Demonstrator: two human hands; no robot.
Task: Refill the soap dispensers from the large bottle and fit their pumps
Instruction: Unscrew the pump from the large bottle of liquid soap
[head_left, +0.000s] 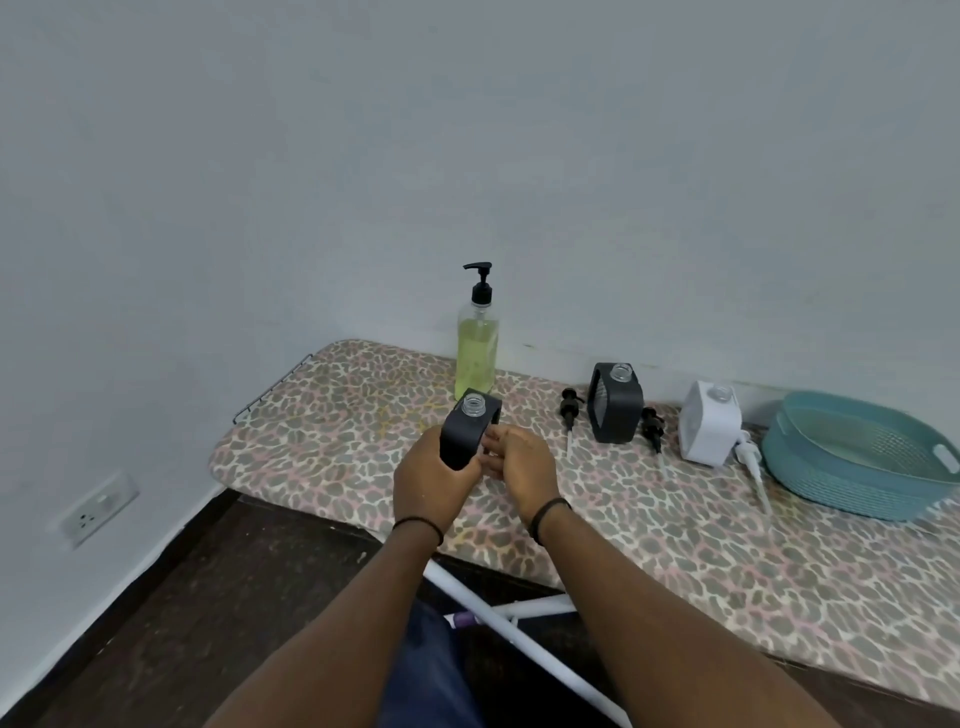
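Wall socket (98, 506) low on the left wall, off to the side of everything. Leopard-print ironing board (322, 452) running left to right, with all the gear on top.

Left hand (434, 486) wrapped round the lower part of a black dispenser (467, 428), fingers and thumb curled tight on it, held just above the near-left part of the board. Dispenser roughly upright, tipped slightly toward the right, clear threaded neck pointing up, no pump on it. Right hand (519, 465) right beside it, fingers loosely bent and touching the dispenser's right side; can't tell if actually gripping or just steadying. Thin black bands on both wrists.

Behind the hands, against the far wall: large bottle (477, 353) standing upright, yellow-green soap, black pump on top with nozzle pointing left. No label or writing readable anywhere.

Further right: black pump (570, 410) lying on the board, tube toward the near side. Second black dispenser (614, 402) upright, open neck. Another black pump (653, 423) lying just right of it. White dispenser (709, 423) upright, neck open, with white pump (750, 465) lying at its right, tube pointing near-right. Teal basket (810, 467) at the far right end.
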